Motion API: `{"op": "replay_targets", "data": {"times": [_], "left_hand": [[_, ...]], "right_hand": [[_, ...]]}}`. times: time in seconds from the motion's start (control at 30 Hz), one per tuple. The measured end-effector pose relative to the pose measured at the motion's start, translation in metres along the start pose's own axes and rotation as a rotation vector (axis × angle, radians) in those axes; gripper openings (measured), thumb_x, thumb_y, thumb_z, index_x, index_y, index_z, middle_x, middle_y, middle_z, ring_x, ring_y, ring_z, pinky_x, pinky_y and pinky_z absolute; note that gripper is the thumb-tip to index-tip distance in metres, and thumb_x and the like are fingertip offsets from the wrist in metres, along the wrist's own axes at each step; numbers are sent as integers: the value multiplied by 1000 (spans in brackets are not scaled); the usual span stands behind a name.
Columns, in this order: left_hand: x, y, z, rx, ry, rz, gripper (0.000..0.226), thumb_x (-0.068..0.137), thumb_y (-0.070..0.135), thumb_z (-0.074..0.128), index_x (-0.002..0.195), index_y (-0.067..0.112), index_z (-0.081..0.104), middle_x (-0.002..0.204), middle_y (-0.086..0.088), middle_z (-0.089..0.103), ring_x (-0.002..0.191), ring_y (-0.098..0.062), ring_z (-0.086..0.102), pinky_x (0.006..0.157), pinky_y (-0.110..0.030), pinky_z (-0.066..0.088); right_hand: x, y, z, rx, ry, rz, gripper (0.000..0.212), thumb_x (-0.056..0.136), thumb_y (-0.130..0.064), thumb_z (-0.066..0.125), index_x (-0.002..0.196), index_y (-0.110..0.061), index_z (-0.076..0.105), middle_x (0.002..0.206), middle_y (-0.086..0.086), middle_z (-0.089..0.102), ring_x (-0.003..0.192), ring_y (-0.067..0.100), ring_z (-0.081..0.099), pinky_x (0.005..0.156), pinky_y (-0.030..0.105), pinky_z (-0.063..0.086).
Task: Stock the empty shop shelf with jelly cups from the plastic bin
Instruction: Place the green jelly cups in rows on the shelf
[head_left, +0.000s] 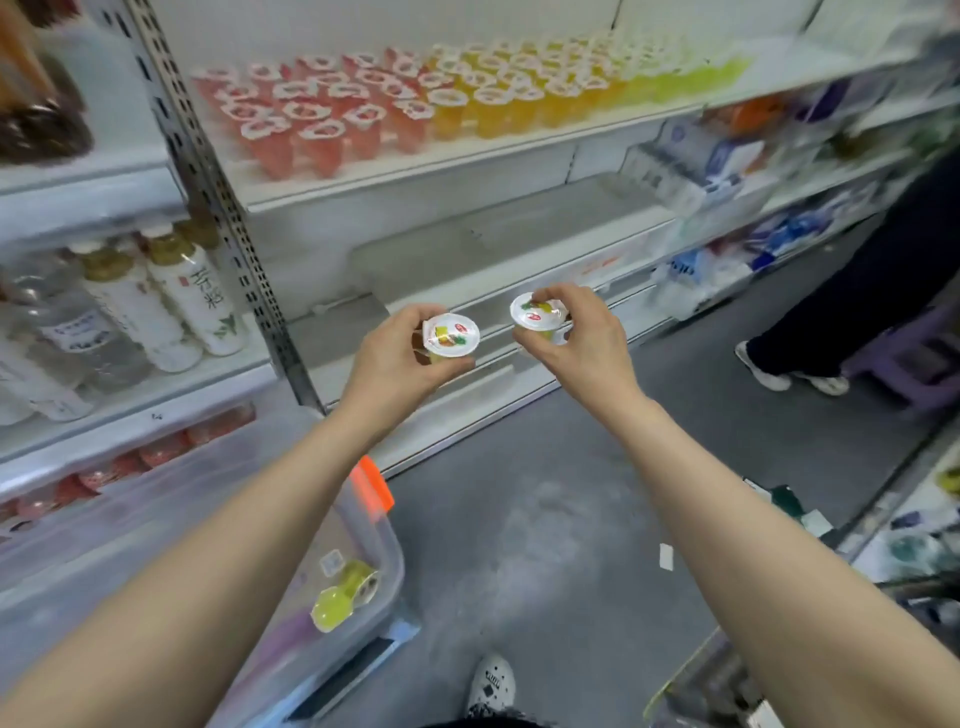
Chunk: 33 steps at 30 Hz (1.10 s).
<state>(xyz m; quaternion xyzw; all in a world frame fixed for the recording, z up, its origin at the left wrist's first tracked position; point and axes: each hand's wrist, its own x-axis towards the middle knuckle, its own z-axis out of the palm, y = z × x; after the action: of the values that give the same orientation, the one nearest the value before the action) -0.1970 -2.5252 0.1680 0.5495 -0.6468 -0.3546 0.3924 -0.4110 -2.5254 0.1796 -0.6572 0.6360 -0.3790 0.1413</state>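
Over the grey floor (545, 519), in front of the shelving, two jelly cups are being held up, one per hand.

Left hand (395, 358): fingers and thumb are being curled round the side of the left cup (451, 336), foil lid facing the camera.

Right hand (582, 343): the right cup (537, 312) is being pinched at its rim by fingertips and thumb, lid tilted towards the camera.

Both cups are being held near each other, not touching.

Behind them, the upper shelf (467, 161) is being filled by rows of shelved cups (395, 104): red at left, orange and yellow in the middle, green at far right. Count not readable through blur.

Under it, bare white board is being shown by the lower shelf (519, 228).

At lower left, the clear plastic bin (387, 525), orange latch (371, 483) at its corner, is being partly covered by the left forearm. Two yellow-green binned cups (343, 595) are lying on their sides inside it.

Bottles (182, 296) are being displayed on the left-hand shelving.

At right, a second person's legs (831, 291) are being seen in the aisle.
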Motion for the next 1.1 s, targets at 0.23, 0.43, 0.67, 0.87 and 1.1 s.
{"op": "replay_targets", "data": {"times": [0.23, 0.43, 0.67, 0.87, 1.1], "left_hand": [[71, 57, 79, -23, 20, 47, 47, 64, 31, 88, 103, 35, 62, 99, 9, 68, 80, -7, 65, 81, -29, 55], [139, 93, 134, -17, -14, 105, 49, 64, 34, 88, 106, 30, 63, 99, 8, 69, 82, -6, 65, 74, -14, 50], [245, 128, 203, -34, -54, 155, 44, 66, 31, 86, 104, 31, 63, 96, 12, 70, 83, -8, 67, 79, -28, 55], [352, 163, 261, -37, -83, 219, 46, 68, 33, 85, 108, 28, 63, 96, 12, 69, 80, -6, 64, 77, -26, 54], [445, 191, 322, 10, -93, 246, 43, 69, 34, 84, 105, 29, 63, 97, 11, 69, 81, -7, 65, 78, -31, 55]], "right_hand": [[66, 68, -78, -14, 48, -22, 35, 77, -37, 76, 108, -26, 62, 108, -8, 63, 100, 9, 55, 82, 24, 42], [125, 119, -121, -36, 103, 22, 36, 78, -41, 76, 108, -28, 61, 109, -8, 61, 99, 8, 54, 79, 24, 40], [218, 183, -160, -79, 173, 5, 35, 79, -41, 76, 107, -27, 62, 109, -7, 63, 99, 9, 55, 80, 25, 39], [316, 241, -192, -80, 242, 24, 33, 78, -40, 77, 105, -26, 64, 106, -6, 65, 97, 8, 56, 81, 23, 40], [407, 301, -225, -81, 249, 40, 34, 80, -42, 74, 108, -26, 64, 108, -7, 64, 99, 10, 56, 83, 29, 45]]}}
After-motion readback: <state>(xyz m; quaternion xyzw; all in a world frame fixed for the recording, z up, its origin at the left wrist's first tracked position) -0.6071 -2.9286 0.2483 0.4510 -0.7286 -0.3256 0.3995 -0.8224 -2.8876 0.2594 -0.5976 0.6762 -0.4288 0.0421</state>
